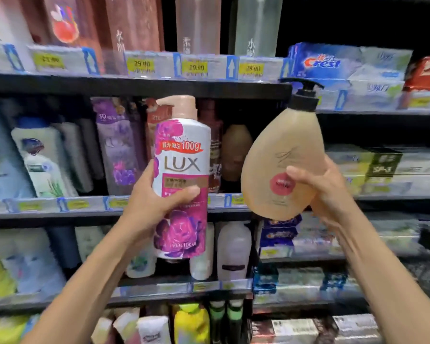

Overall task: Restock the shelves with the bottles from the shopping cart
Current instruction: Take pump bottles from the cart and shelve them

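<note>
Holding: two pump bottles, one per hand, raised in front of the shelving and touching no shelf.
Left hand (157, 202): fingers and thumb wrapped round the middle of the Lux bottle (181, 177); thumb lies across the pink label; bottle upright, its pale pink pump cap level with the underside of the upper shelf.
Right hand (320, 187): cups the lower right flank of the tan bottle (281, 165), thumb pressed on the front by the red lip print; bottle tilted, its black pump (304, 95) leaning to the right.
Handling, Lux bottle: tall, rigid cylinder with a glossy wrap; looks full and so probably heavy for one hand; likely slick, so a mid-body grip as now seems sound.
Handling, tan bottle: wide, teardrop body, narrow neck; too broad for the fingers to close round, so the hold looks less secure; supporting the base or taking the neck below the pump would likely be steadier. The pump head could snag the shelf lip.
Likely slot: a matching tan bottle (236, 152) stands at the right end of the middle shelf (85, 214), with a dark gap beside it; a purple Lux bottle (119, 145) stands further left on the same shelf.
Shelving: dark metal tiers with clear price strips and yellow tags (196, 68) along the front edges; shelves crowded, headroom low.
Right bay: toothpaste boxes (333, 63) stacked on their own tiers.
Room: dim shop aisle; much of the frame is blurred; the cart is not in view.
</note>
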The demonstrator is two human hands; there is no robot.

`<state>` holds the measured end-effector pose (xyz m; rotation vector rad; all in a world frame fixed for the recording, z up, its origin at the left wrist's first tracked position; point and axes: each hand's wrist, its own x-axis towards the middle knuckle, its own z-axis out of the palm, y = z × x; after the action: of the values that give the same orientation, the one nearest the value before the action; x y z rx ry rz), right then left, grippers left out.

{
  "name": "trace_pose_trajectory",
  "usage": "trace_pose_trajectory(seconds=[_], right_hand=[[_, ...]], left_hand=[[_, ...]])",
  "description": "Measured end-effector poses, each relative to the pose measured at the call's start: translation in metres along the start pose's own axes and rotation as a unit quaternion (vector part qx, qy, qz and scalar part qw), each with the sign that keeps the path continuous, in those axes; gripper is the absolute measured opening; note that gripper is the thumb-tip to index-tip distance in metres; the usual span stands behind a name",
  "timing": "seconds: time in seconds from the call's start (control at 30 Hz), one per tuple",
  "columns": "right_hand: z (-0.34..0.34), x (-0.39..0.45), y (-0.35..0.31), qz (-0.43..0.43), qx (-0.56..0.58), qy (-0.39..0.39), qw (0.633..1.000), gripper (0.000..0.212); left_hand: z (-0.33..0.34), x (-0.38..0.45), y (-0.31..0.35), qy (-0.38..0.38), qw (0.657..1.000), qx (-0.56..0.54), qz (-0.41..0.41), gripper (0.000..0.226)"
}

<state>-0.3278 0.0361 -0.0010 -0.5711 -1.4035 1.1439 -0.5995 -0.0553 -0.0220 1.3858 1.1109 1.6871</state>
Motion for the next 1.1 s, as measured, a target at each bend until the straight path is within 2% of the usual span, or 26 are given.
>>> trace_pose_trajectory(seconds=[0.13, 0.23, 0.43, 0.57, 0.87, 1.1], right_hand=[[-0.003, -0.005, 0.027, -0.043, -0.03, -0.045, 0.998, 0.055], [-0.006, -0.008, 0.044, -0.073, -0.044, -0.036, 0.996, 0.063], [0.007, 0.014, 0.048, -0.155, -0.11, 0.026, 0.981, 0.055], [0.014, 0.033, 0.054, -0.185, -0.173, 0.024, 0.967, 0.067], [0.017, 0.069, 0.077, -0.177, -0.234, 0.016, 0.956, 0.073], [0.018, 0.073, 0.086, -0.16, -0.248, 0.027, 0.955, 0.073]], left_hand=[[-0.001, 0.0, -0.027, -0.004, 0.998, 0.002, 0.07, 0.068], [-0.005, -0.005, -0.043, 0.002, 0.994, 0.002, 0.109, 0.073], [-0.021, -0.01, -0.053, 0.028, 0.995, -0.02, 0.096, 0.073], [-0.026, -0.011, -0.056, 0.033, 0.995, -0.014, 0.094, 0.079], [-0.032, -0.018, -0.066, 0.05, 0.996, -0.014, 0.078, 0.079], [-0.031, -0.026, -0.075, 0.073, 0.995, -0.027, 0.061, 0.069]])
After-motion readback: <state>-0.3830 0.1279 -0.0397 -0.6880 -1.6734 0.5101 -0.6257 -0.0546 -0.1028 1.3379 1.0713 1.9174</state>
